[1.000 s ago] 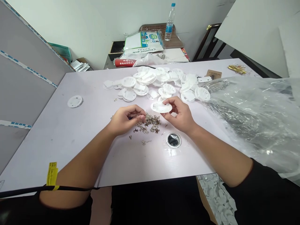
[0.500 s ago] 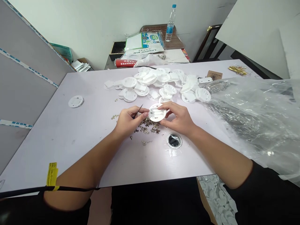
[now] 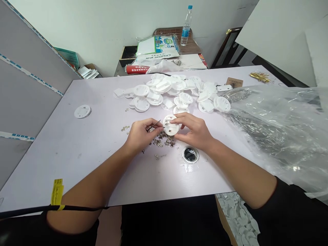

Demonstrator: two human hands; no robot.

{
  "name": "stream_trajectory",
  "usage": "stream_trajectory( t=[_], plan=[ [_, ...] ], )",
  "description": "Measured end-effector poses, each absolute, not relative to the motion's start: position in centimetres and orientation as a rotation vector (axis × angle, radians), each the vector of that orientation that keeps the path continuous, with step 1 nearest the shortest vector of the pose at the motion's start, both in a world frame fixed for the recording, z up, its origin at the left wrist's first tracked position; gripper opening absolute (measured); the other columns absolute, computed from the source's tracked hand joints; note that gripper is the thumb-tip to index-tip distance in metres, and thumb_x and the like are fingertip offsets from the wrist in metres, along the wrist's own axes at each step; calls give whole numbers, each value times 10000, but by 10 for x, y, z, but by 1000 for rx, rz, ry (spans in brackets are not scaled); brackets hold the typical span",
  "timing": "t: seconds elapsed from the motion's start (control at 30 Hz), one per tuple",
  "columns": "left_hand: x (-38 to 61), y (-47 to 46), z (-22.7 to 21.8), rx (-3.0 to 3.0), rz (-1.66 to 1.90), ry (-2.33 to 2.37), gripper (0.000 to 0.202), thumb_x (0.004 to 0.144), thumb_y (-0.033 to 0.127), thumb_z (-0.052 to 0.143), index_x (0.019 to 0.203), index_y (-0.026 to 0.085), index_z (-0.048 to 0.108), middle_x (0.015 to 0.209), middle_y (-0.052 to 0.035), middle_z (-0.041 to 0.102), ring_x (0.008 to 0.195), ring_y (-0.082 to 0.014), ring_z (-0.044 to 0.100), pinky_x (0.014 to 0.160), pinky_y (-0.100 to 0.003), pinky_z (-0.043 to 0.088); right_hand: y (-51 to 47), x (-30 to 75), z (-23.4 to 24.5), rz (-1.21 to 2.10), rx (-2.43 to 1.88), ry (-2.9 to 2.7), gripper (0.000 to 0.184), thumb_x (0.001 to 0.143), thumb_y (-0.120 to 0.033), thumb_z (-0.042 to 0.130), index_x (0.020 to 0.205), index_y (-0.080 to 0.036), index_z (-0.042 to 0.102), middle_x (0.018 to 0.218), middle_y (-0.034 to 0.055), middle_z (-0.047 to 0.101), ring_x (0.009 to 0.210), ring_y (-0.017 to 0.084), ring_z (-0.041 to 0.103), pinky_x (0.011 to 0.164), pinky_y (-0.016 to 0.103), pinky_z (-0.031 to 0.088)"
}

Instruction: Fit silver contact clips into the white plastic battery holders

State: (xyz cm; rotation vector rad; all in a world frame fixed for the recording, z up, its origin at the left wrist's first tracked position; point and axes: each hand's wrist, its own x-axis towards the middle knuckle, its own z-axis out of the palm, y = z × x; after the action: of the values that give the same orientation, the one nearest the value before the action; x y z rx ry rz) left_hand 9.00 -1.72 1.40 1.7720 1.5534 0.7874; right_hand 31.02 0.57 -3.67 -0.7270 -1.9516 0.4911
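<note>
My right hand [image 3: 193,128] is closed on a round white plastic cover [image 3: 169,129], its slotted inner side tilted towards me with small metal pieces in it. At the cover's left edge, my left hand [image 3: 142,133] is closed around a thin dark pointed tool [image 3: 154,125], whose tip points up and to the right. Its thumb and forefinger nearly touch the cover; a tiny dark bit shows there, too small to name. Below both hands lies a heap of small metal contact pieces [image 3: 160,140]. Behind them is a pile of similar white covers [image 3: 164,87].
One white cover [image 3: 82,111] lies apart on the left. A round black inset with a silver rim [image 3: 190,154] is near my right wrist. A large clear plastic bag [image 3: 276,130] of metal parts covers the right side. A water bottle [image 3: 186,29] stands behind the table.
The cover has tilted and turned in my right hand, moving slightly down and left. The pointed tool has swung lower and further right, and my left fingertips are closer to the cover's edge.
</note>
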Motion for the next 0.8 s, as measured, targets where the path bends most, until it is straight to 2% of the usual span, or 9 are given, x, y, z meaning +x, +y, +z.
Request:
stream_trajectory(
  t=[0.1,0.2,0.4,0.53,0.7,0.8],
  plan=[
    [91,-18,14,1819,754,1599,199,810,384,712,886,206,758,763,-9,696,566,-92,417,543,-233,388,5,309,-37,457,-725,-1962,399,740,-108,718,1112,-251,687,1172,83,677,1029,224,674,749,350,601],
    [92,-19,14,1828,755,1599,210,819,392,692,896,206,752,784,-9,698,554,-93,415,527,-236,377,3,308,-35,405,-729,-1986,375,757,-126,707,1107,-260,684,1163,77,678,1021,225,677,754,353,599],
    [94,-22,15,1817,752,1665,225,815,403,693,915,214,764,671,9,642,512,-92,415,486,-237,351,0,305,-31,327,-761,-2013,328,772,-151,697,1080,-264,693,1047,51,675,837,188,666,657,316,559],
    [97,-25,16,1867,749,1711,202,824,388,685,904,218,762,704,11,665,515,-90,425,514,-251,372,-2,303,-31,288,-759,-2015,310,765,-142,697,1054,-253,703,992,47,658,790,178,645,655,315,534],
    [100,-27,17,1947,748,1723,172,835,382,682,866,219,728,808,18,723,551,-93,447,567,-257,399,-4,302,-30,279,-761,-2023,283,760,-129,680,1012,-257,708,970,36,638,674,136,577,575,290,478],
    [99,-27,17,1945,755,1701,179,833,386,691,856,212,727,802,9,724,549,-94,441,554,-251,384,-5,301,-30,297,-742,-1998,269,757,-128,679,991,-260,699,978,33,634,687,138,584,578,289,477]
  ],
)
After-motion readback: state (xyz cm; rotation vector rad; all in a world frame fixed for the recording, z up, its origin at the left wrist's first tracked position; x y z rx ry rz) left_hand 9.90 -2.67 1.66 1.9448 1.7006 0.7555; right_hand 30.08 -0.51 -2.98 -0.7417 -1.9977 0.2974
